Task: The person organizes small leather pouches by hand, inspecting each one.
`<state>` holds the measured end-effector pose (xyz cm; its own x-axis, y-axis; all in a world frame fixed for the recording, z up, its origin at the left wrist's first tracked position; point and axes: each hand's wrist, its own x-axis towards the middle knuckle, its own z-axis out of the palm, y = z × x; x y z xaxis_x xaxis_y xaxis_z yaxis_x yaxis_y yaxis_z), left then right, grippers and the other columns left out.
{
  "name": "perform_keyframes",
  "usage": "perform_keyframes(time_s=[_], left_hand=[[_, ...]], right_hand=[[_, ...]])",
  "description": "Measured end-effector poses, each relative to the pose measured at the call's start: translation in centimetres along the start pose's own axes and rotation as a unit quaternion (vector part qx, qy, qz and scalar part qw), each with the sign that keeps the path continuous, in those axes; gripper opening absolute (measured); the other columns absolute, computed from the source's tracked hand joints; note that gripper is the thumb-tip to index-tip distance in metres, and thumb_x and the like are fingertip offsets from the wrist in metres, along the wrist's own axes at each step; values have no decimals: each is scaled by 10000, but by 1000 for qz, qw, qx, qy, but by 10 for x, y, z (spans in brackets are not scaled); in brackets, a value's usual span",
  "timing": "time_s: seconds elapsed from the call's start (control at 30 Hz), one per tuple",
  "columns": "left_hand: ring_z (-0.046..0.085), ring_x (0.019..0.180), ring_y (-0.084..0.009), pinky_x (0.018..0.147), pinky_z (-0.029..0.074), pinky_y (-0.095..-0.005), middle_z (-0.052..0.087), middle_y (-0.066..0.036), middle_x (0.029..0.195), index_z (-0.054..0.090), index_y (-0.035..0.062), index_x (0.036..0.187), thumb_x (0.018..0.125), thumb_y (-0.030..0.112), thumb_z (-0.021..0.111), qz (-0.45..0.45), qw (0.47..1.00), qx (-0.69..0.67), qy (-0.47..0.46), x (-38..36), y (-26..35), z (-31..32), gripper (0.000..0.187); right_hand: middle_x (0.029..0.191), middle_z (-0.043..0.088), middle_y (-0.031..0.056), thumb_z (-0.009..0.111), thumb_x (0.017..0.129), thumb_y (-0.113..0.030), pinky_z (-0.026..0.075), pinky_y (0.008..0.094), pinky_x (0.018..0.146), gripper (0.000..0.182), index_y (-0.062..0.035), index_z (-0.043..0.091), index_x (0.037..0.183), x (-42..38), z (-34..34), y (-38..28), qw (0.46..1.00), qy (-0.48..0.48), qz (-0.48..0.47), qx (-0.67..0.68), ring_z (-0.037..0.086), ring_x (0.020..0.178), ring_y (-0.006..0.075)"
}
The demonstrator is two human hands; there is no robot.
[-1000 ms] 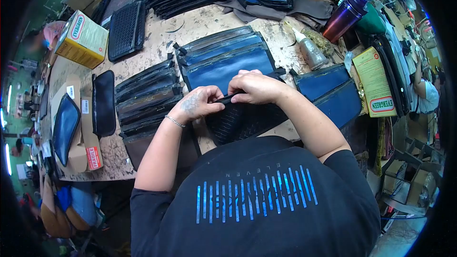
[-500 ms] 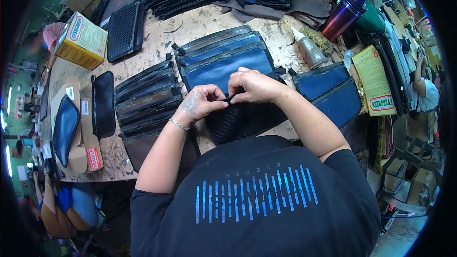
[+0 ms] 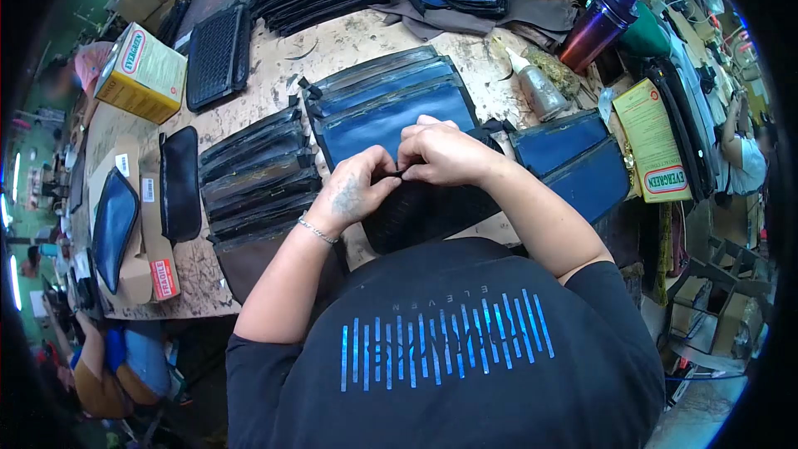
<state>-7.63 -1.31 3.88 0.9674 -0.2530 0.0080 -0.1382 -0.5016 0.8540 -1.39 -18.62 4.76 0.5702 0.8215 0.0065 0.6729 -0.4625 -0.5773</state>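
My left hand (image 3: 356,192) and my right hand (image 3: 445,154) met over the black woven pouch (image 3: 428,209), fingers curled shut, both pinching its top edge where the thumbs nearly touched. The pouch lay flat on the worn workbench (image 3: 349,46) right under my wrists, its lower part spreading toward my chest; it looked dark, with a braided texture. Just beyond my knuckles sat a fanned stack of blue leather panels (image 3: 384,104). Left of my left hand lay a row of dark panels (image 3: 253,170). Past my right forearm were two more blue panels (image 3: 573,158), and farther off a glue bottle (image 3: 539,87).
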Motion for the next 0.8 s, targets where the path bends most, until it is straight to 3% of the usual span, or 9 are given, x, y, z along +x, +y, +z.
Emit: perform_keyframes(time_s=[0.07, 0.2, 0.3, 0.43, 0.5, 0.57, 0.7, 0.8], left_hand=[[506, 607, -144, 585, 416, -267, 523, -57, 647, 560, -7, 684, 676, 87, 685, -9, 996, 69, -52, 1, -6, -7, 157], [496, 593, -140, 553, 397, -265, 518, -38, 634, 581, 20, 642, 642, 176, 735, -46, 996, 55, -56, 3, -6, -15, 220], [480, 604, -140, 569, 393, -268, 513, -37, 631, 581, 33, 637, 640, 191, 739, -37, 998, 23, -55, 3, -15, -13, 223], [460, 618, -138, 587, 378, -269, 509, -29, 628, 575, 41, 631, 647, 191, 733, -44, 996, 42, -63, 0, -15, -12, 219], [444, 618, -151, 583, 360, -270, 500, -26, 621, 564, 45, 629, 658, 175, 723, 41, 997, 58, -42, -1, -18, -9, 207], [437, 618, -156, 586, 353, -269, 494, -26, 615, 561, 45, 628, 657, 168, 722, 69, 995, 61, -25, -2, -13, -4, 205], [412, 609, -174, 585, 336, -273, 472, -29, 596, 555, 47, 626, 645, 148, 726, 81, 995, 51, 15, -7, -10, -3, 199], [395, 602, -179, 577, 325, -282, 453, -30, 582, 542, 48, 611, 636, 148, 731, 106, 992, 59, 30, -9, -15, 0, 215]], right_hand=[[725, 547, 42, 669, 667, -190, 381, 333, 729, 156, -70, 596, 733, 1, -1, 4, 1000, -14, 11, 25, 488, 806, 212], [719, 562, 61, 678, 665, -199, 407, 328, 691, 185, -50, 589, 728, 0, -8, 14, 994, -63, 55, 75, 521, 760, 222], [708, 564, 79, 686, 669, -195, 433, 315, 633, 204, -31, 576, 718, -5, -12, 24, 987, -65, 86, 118, 545, 701, 222], [718, 568, 72, 678, 673, -188, 427, 317, 660, 185, -37, 584, 726, -9, -12, 26, 987, -69, 88, 117, 542, 721, 222], [714, 569, 57, 670, 677, -190, 421, 315, 678, 165, -51, 594, 722, -10, -11, 20, 1000, -18, -7, 20, 538, 744, 226], [727, 569, 41, 653, 691, -199, 394, 326, 725, 145, -70, 596, 723, -6, -3, 3, 997, 4, -64, 52, 529, 783, 228], [779, 563, 38, 607, 746, -239, 335, 356, 793, 157, -91, 584, 793, -9, 6, -6, 1000, -24, -14, 15, 521, 832, 216], [793, 548, 45, 571, 779, -265, 340, 350, 779, 189, -80, 550, 814, -17, 8, -3, 999, -4, -31, -27, 523, 828, 217]])
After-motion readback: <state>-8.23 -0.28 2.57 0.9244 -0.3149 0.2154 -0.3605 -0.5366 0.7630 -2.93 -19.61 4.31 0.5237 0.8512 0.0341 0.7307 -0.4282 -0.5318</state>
